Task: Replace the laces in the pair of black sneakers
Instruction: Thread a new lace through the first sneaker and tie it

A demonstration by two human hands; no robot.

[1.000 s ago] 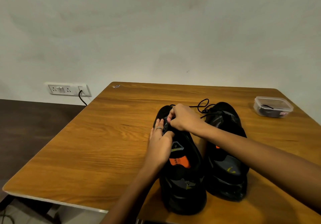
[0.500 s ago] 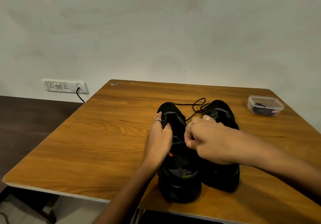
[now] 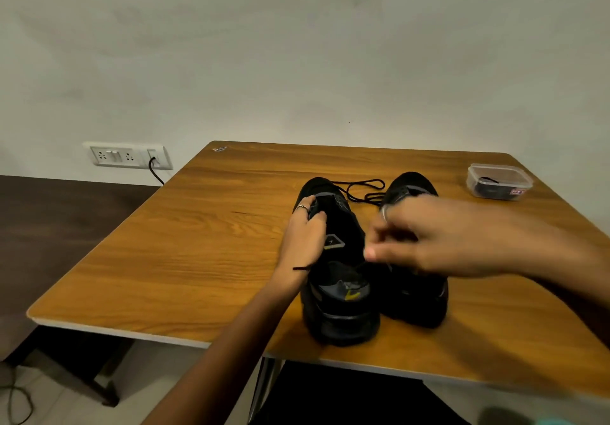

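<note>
Two black sneakers stand side by side on the wooden table (image 3: 198,243), heels toward me. My left hand (image 3: 305,236) grips the upper left side of the left sneaker (image 3: 340,309) near its eyelets. My right hand (image 3: 445,236) is blurred and hovers over the right sneaker (image 3: 416,302), hiding its middle. Its thumb and fingers are pinched together, apparently on a thin black lace running from the left sneaker's opening. A loose loop of black lace (image 3: 363,190) lies on the table between the two toes. A short dark strand sticks out by my left wrist.
A small clear plastic box (image 3: 498,182) with dark laces inside sits at the table's far right. A wall socket (image 3: 127,155) with a plugged-in cable is on the wall to the left. The table's front edge runs just below the heels.
My right hand has left the left sneaker's toe end and pulled back toward me and to the right, drawing the lace. My left hand stays on the left sneaker.
</note>
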